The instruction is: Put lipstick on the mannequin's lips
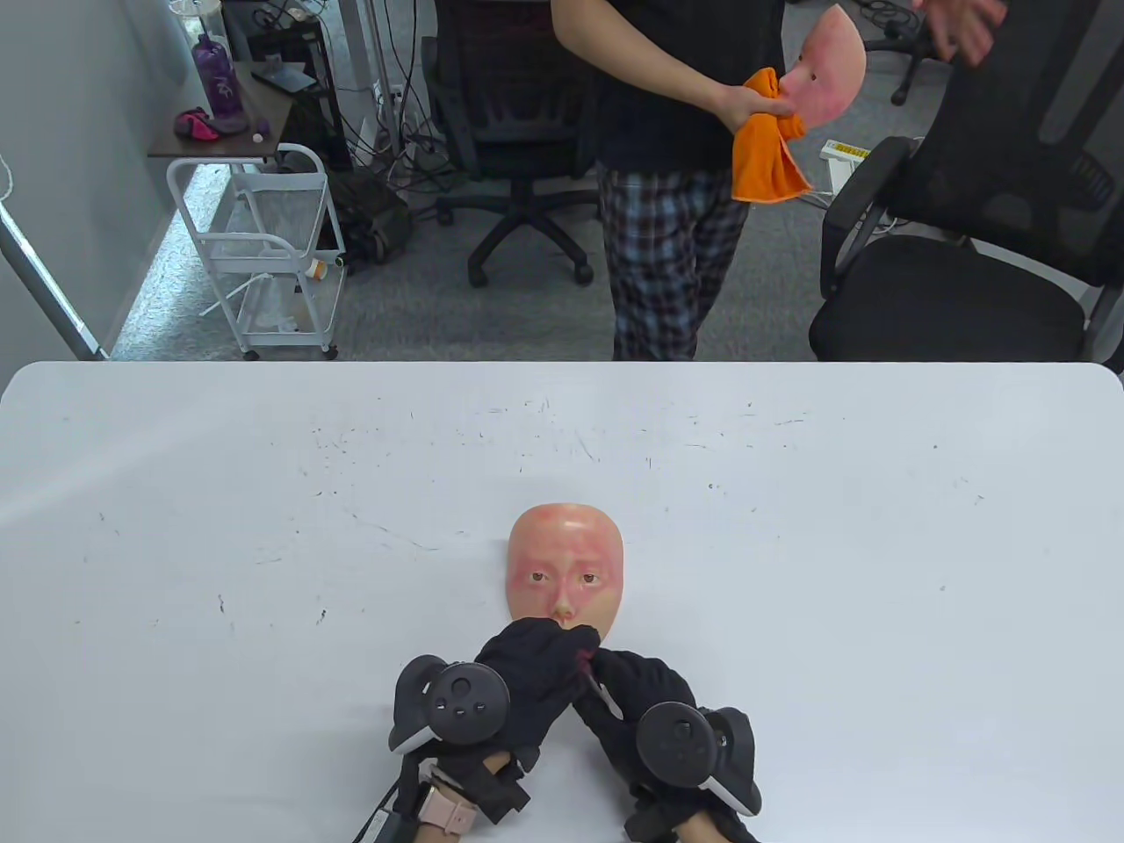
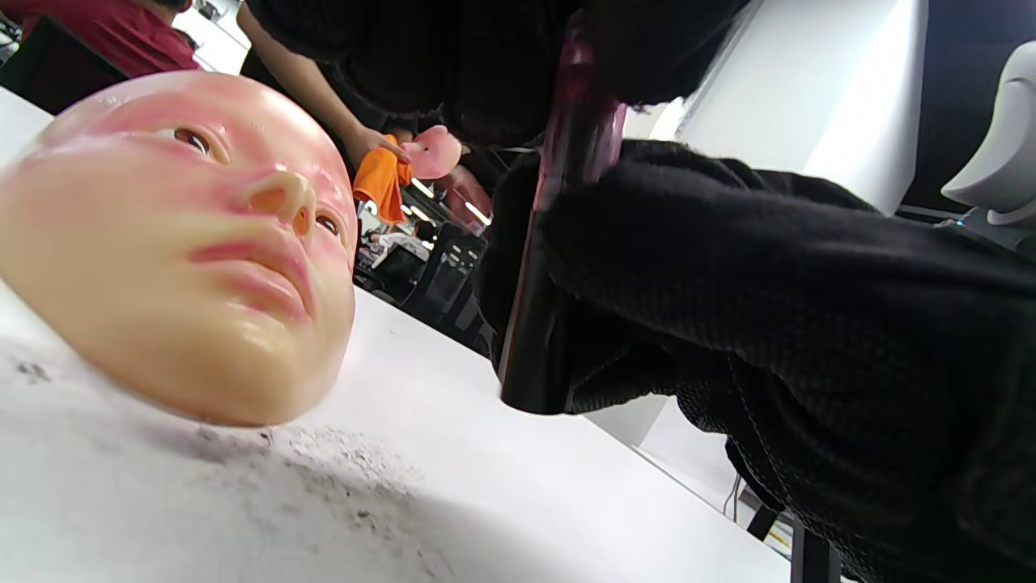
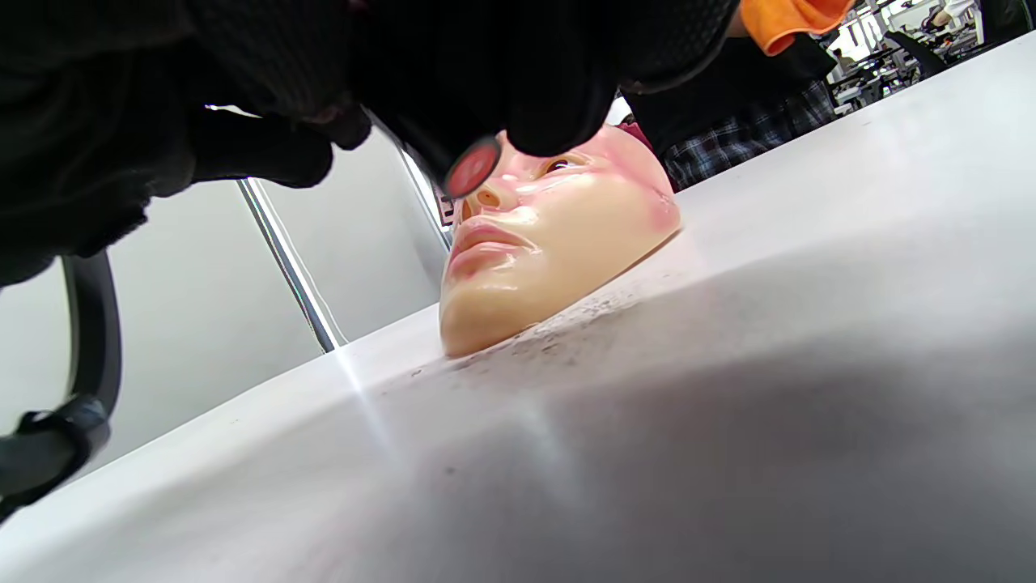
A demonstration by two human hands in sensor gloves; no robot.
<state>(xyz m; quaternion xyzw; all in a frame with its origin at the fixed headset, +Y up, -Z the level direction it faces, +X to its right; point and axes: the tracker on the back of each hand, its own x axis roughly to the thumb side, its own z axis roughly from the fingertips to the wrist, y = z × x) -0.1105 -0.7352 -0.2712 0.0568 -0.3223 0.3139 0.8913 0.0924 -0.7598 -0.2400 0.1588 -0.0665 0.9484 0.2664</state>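
The mannequin face (image 1: 566, 566) lies face up on the white table (image 1: 263, 527), chin toward me. Its pale pink lips (image 2: 259, 271) are bare; they are hidden behind my hands in the table view. Both gloved hands meet just below the chin and hold the lipstick (image 1: 586, 660) between them. My right hand (image 1: 619, 676) grips the black tube (image 2: 534, 324). My left hand (image 1: 549, 650) pinches its pinkish upper part (image 2: 587, 105). In the right wrist view a round red end of the lipstick (image 3: 472, 168) shows under my fingers, in front of the face (image 3: 558, 243).
A person (image 1: 676, 132) stands behind the table's far edge, wiping a second mask (image 1: 830, 66) with an orange cloth (image 1: 764, 149). Office chairs (image 1: 957, 263) and a white cart (image 1: 263, 255) stand beyond the table.
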